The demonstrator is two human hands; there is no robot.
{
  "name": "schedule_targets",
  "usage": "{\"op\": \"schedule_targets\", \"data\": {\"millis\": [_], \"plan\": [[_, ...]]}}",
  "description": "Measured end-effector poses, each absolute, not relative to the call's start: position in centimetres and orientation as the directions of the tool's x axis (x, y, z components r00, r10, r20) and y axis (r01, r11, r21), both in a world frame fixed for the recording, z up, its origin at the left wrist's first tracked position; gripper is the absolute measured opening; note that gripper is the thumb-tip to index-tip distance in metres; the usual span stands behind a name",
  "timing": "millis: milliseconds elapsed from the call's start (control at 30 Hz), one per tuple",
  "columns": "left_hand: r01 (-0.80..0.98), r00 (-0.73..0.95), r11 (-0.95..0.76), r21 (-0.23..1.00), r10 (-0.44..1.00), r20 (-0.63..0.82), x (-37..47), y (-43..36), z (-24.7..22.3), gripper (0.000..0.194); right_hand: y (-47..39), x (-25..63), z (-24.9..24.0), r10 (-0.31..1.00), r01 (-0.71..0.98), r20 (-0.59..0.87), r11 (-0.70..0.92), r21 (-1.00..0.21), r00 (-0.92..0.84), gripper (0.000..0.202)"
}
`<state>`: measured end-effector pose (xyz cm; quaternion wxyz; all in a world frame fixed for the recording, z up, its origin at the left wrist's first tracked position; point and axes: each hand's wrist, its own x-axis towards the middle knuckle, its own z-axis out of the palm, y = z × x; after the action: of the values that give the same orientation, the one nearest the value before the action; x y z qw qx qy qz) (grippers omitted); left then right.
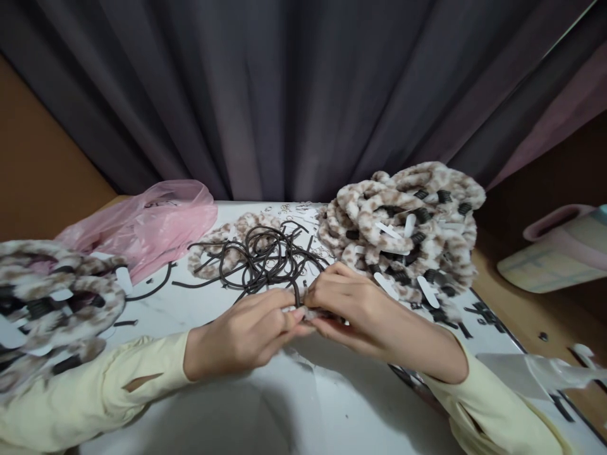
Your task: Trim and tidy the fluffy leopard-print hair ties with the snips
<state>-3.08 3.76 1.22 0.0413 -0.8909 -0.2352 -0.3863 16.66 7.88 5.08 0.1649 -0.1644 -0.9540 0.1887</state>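
My left hand point(246, 328) and my right hand point(353, 303) meet above the front middle of the table. Both are closed, thumbs and fingers pinching a small stretch of fluffy plush strap point(315, 313), mostly covered by the fingers. A dark cord point(297, 293) rises between the fingertips; whether it is joined to the strap I cannot tell. Just beyond lies a loose tangle of dark cords point(265, 259). Under and behind the tangle is a brown-and-white plush strap point(211, 253).
At the right is a heap of plush straps point(408, 208) with white tabs. More plush straps point(90, 291) lie at the left, by a pink plastic bag point(165, 212). Small metal rings point(284, 207) are scattered at the back. A pink-handled cup point(552, 259) stands far right, below the dark curtain point(294, 95).
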Motion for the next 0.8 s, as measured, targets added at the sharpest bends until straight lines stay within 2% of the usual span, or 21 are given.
{"op": "schedule_targets", "data": {"millis": [233, 367, 433, 500, 600, 633, 700, 800], "plan": [[0.508, 0.333, -0.840, 0.191, 0.396, 0.856, -2.0, 5.0, 0.5, 0.009, 7.9, 16.2, 4.5, 0.403, 0.315, 0.423, 0.911, -0.264, -0.811, 0.017], [0.525, 0.243, -0.783, 0.335, 0.515, 0.822, -0.8, 5.5, 1.2, 0.008, 8.1, 16.4, 4.6, 0.409, 0.389, 0.487, 0.909, -0.149, -0.772, 0.020], [0.548, 0.240, -0.758, 0.354, 0.548, 0.802, -0.5, 5.5, 1.4, 0.008, 8.1, 16.5, 4.9, 0.405, 0.422, 0.503, 0.902, -0.087, -0.763, 0.021], [0.583, 0.280, -0.763, 0.279, 0.511, 0.813, -0.4, 5.7, 1.3, 0.009, 7.9, 16.4, 5.1, 0.397, 0.440, 0.507, 0.897, -0.038, -0.765, 0.022], [0.627, 0.354, -0.772, 0.102, 0.399, 0.846, -0.5, 5.9, 1.0, 0.015, 7.7, 16.4, 5.3, 0.383, 0.453, 0.505, 0.891, 0.019, -0.774, 0.023], [0.633, 0.357, -0.769, 0.085, 0.387, 0.850, -0.4, 5.9, 1.0, 0.015, 7.7, 16.4, 5.3, 0.379, 0.457, 0.503, 0.889, 0.036, -0.777, 0.023], [0.636, 0.310, -0.751, 0.177, 0.460, 0.832, -0.3, 5.9, 1.3, 0.013, 7.9, 16.5, 5.3, 0.378, 0.469, 0.505, 0.881, 0.062, -0.776, 0.023], [0.593, 0.190, -0.628, 0.504, 0.717, 0.671, 0.0, 5.9, 2.1, 0.009, 8.4, 16.7, 5.1, 0.404, 0.492, 0.507, 0.869, 0.046, -0.761, 0.023]]}}
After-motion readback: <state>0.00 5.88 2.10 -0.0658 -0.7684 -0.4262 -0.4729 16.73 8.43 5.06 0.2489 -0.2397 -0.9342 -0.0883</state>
